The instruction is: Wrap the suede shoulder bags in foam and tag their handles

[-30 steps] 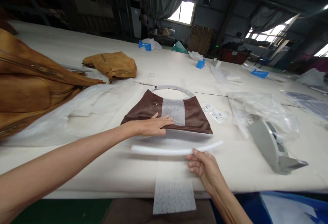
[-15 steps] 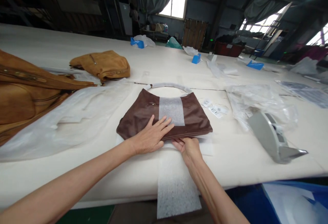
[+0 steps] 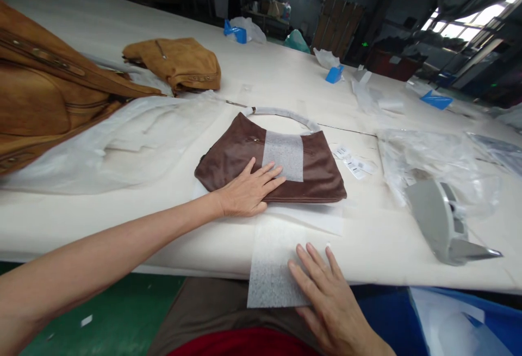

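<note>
A dark brown bag point(image 3: 232, 155) lies flat on the white table, its handle point(image 3: 285, 113) wrapped in white and pointing away from me. Across its middle runs a grey-white strip point(image 3: 284, 155). My left hand point(image 3: 248, 190) rests on the bag's lower front with fingers spread, fingertips at the strip. From under the bag a grey-white sheet point(image 3: 273, 269) hangs over the table's front edge. My right hand point(image 3: 322, 285) is at this sheet's right side, fingers extended and apart. White paper point(image 3: 322, 219) shows beneath the bag's lower edge.
Tan bags point(image 3: 187, 65) and plastic wrap point(image 3: 134, 144) lie at the left. A grey tape dispenser point(image 3: 438, 220), clear plastic point(image 3: 440, 160) and white tags point(image 3: 354, 163) are at the right. A blue container point(image 3: 387, 312) stands below the table's edge.
My right hand has come out from the bag's lower edge and moved down beside the hanging sheet, its fingers now extended. My left hand stays on the bag. The view has tilted downward.
</note>
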`<act>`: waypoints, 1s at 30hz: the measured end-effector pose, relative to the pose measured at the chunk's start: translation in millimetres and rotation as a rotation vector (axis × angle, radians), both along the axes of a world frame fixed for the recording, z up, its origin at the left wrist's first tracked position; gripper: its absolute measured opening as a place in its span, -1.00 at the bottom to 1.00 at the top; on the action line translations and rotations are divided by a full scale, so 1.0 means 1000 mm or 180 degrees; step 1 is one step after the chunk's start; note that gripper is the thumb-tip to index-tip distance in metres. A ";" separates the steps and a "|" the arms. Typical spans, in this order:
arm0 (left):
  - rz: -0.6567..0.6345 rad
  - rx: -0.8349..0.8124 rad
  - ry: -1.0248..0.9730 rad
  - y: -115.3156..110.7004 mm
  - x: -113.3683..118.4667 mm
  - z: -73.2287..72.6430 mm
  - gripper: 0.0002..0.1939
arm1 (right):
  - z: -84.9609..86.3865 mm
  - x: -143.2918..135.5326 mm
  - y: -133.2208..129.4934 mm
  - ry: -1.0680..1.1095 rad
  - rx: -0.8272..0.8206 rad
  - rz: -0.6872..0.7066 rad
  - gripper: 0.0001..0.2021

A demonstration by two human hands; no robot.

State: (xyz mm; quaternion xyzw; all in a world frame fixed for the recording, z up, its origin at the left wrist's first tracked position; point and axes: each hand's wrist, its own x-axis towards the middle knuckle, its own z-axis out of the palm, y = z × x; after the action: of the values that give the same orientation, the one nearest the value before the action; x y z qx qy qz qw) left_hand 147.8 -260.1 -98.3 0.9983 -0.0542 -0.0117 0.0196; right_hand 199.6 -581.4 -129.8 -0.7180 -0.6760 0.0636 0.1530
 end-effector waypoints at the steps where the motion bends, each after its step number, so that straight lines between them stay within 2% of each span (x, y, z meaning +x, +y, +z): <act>1: 0.0013 -0.0005 0.0023 0.000 0.000 0.001 -0.22 | -0.005 -0.003 0.007 -0.0152 0.0150 0.0001 -0.19; 3: 0.0035 -0.0006 0.0072 0.000 0.000 0.002 -0.22 | -0.014 -0.010 0.026 -0.0220 0.0481 0.0054 -0.23; 6: 0.0046 -0.0015 0.0075 0.001 0.001 0.001 -0.21 | -0.020 -0.021 0.047 -0.0060 0.0902 0.0400 -0.33; 9: -0.0008 -0.0078 -0.0041 0.003 0.000 0.000 -0.21 | -0.020 -0.028 0.054 -0.0071 0.1112 0.0584 -0.47; 12: -0.0135 -0.0199 -0.0158 0.006 -0.004 0.000 -0.31 | -0.013 -0.025 0.055 -0.0340 0.1275 0.0694 -0.58; 15: -0.0247 -0.0371 -0.0158 0.009 -0.008 -0.002 -0.42 | 0.014 -0.011 0.062 -0.0478 0.1420 0.0856 -0.68; 18: -0.0341 -0.0631 -0.0229 0.014 -0.010 -0.007 -0.44 | 0.057 0.016 0.079 -0.0044 0.1328 0.0912 -0.69; 20: -0.0356 -0.0919 -0.0320 0.018 -0.011 -0.009 -0.49 | 0.084 0.041 0.098 0.0402 0.1170 0.0746 -0.70; 22: -0.0333 -0.1284 -0.0334 0.022 -0.012 -0.008 -0.54 | 0.097 0.071 0.123 0.0725 0.1039 0.0343 -0.73; 23: -0.0303 -0.1478 -0.0289 0.023 -0.013 -0.006 -0.54 | 0.098 0.085 0.137 0.0827 0.0999 0.0093 -0.72; 25: -0.0207 -0.1843 -0.0176 0.024 -0.014 -0.001 -0.52 | 0.089 0.111 0.166 0.0986 0.0895 -0.0429 -0.63; 28: 0.0143 -0.2254 -0.0239 0.022 -0.012 0.001 -0.57 | 0.062 0.133 0.199 0.1277 0.0768 -0.0925 -0.55; 30: 0.0430 -0.2375 -0.0445 0.019 -0.008 -0.004 -0.66 | 0.046 0.138 0.211 0.1489 0.0729 -0.1145 -0.56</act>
State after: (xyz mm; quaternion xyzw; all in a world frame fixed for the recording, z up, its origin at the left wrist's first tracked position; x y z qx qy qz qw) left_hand 139.3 -240.6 -101.9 0.9222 0.0100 0.0782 0.3786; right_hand 337.7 -370.6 -84.2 -0.7700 -0.4875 0.1224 0.3930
